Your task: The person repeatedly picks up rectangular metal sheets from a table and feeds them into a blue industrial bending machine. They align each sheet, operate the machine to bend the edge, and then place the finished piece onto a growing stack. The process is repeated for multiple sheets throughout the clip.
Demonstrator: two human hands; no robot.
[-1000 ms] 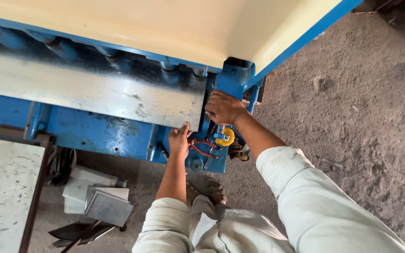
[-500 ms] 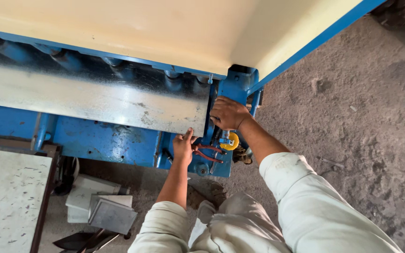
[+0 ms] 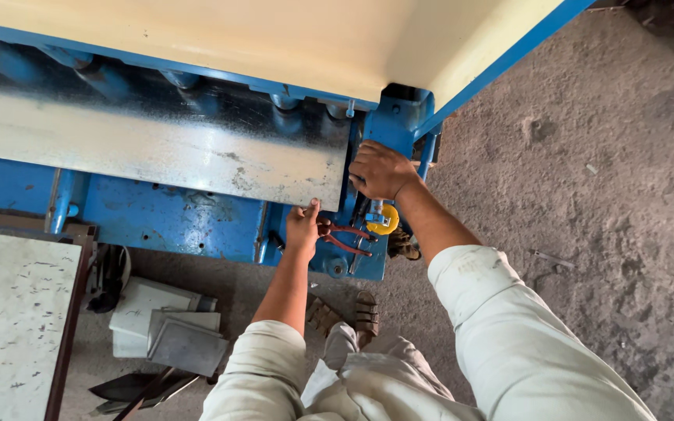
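Galvanized grey sheet-metal panel [image 3: 157,152] lies across the blue steel machine [image 3: 165,218]; the left hand [image 3: 303,226] pinches its lower right corner, while the right hand [image 3: 380,169] grips the machine's blue end bracket [image 3: 399,117].

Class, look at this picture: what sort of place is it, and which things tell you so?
Probably a sheet-metal workshop: a big blue machine holds a metal sheet, cut metal pieces lie below, and the floor is bare and dusty.
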